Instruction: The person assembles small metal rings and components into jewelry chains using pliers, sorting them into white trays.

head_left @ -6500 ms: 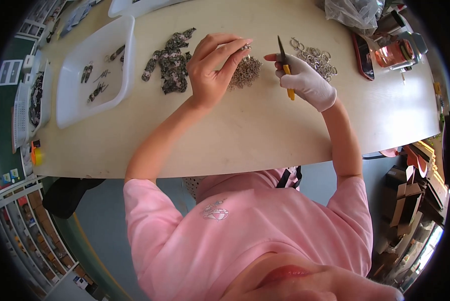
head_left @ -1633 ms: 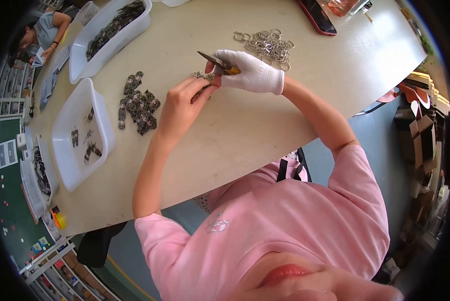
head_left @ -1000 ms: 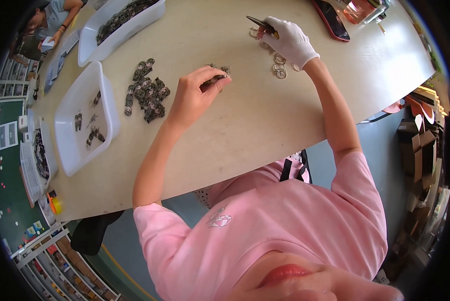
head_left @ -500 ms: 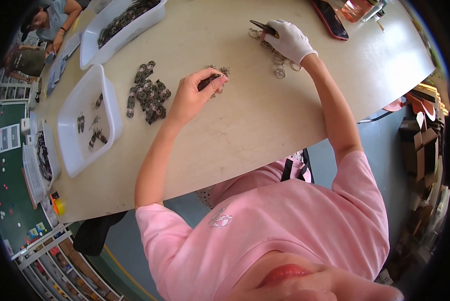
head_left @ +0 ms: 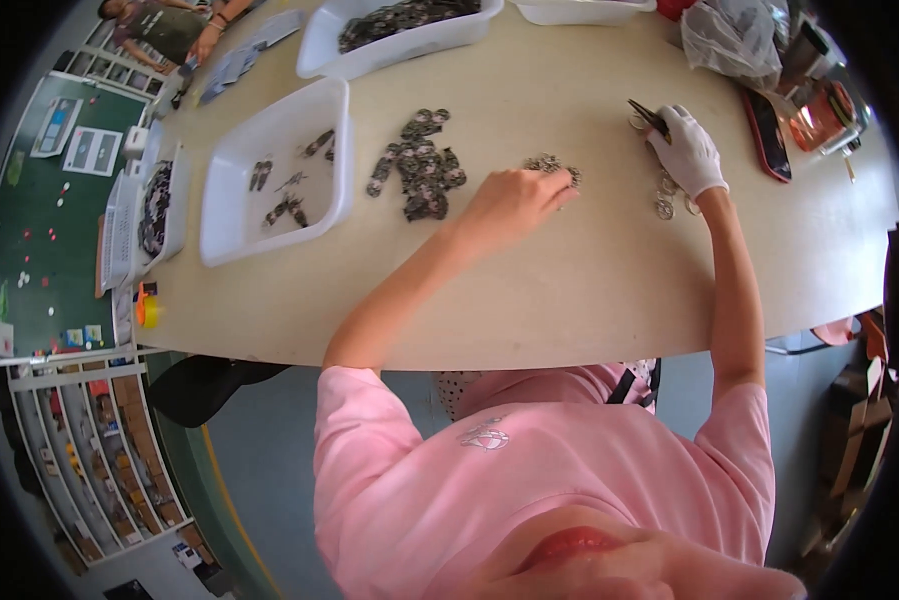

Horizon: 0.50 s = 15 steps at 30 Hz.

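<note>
My bare left hand (head_left: 517,203) reaches over a small pile of little metal pieces (head_left: 547,163), its fingers curled and pressed together at the pile's near edge. Whatever lies between those fingertips is hidden. In a white glove, my right hand (head_left: 686,150) is closed around dark-jawed pliers (head_left: 649,117), which point to the far left. Several silvery split rings (head_left: 665,207) lie on the table beside and under that hand. To the left of my left hand is a heap of short camouflage-patterned fabric straps (head_left: 421,168).
A white tub (head_left: 343,165) with a few straps stands left; a fuller white tub (head_left: 319,42) is behind it. At the far right lie a phone (head_left: 767,137), a clear plastic bag (head_left: 734,38) and a jar (head_left: 824,118). Another person's hand (head_left: 205,42) shows at the far left.
The view has turned, so the table things appear farther right. My left hand, earlier pinching a dark strap, has shifted rightward across the metal pieces. My right hand still grips the pliers by the rings.
</note>
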Each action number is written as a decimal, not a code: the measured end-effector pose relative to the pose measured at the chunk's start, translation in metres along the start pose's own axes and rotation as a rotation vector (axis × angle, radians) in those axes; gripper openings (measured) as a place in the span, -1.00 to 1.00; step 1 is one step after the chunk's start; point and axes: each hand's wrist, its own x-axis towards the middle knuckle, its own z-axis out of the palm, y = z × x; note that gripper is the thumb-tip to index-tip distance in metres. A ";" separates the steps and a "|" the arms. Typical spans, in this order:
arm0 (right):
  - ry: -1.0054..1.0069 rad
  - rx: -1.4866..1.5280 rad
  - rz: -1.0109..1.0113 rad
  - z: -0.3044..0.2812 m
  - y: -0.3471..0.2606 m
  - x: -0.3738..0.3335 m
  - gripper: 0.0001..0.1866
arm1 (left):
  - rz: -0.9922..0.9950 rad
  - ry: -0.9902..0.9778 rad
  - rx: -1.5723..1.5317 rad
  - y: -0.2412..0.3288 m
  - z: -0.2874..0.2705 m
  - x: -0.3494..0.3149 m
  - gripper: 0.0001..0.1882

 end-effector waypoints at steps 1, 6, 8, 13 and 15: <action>0.005 0.019 -0.023 0.002 0.002 0.001 -0.75 | 0.030 -0.084 -0.033 0.000 0.000 0.000 -0.72; 0.023 0.540 0.030 -0.003 0.014 0.004 -0.75 | 0.101 -0.254 -0.166 0.000 -0.004 -0.001 -0.73; -0.107 0.837 0.065 -0.012 0.008 0.004 -0.73 | 0.132 -0.243 -0.171 -0.003 -0.005 0.000 -0.75; -0.343 0.995 0.030 -0.033 -0.038 -0.005 -0.65 | 0.228 -0.134 -0.322 -0.006 -0.016 0.003 -0.84; -0.340 1.058 0.025 -0.035 -0.051 -0.009 -0.67 | 0.065 -0.161 -0.340 -0.005 -0.019 0.004 -0.85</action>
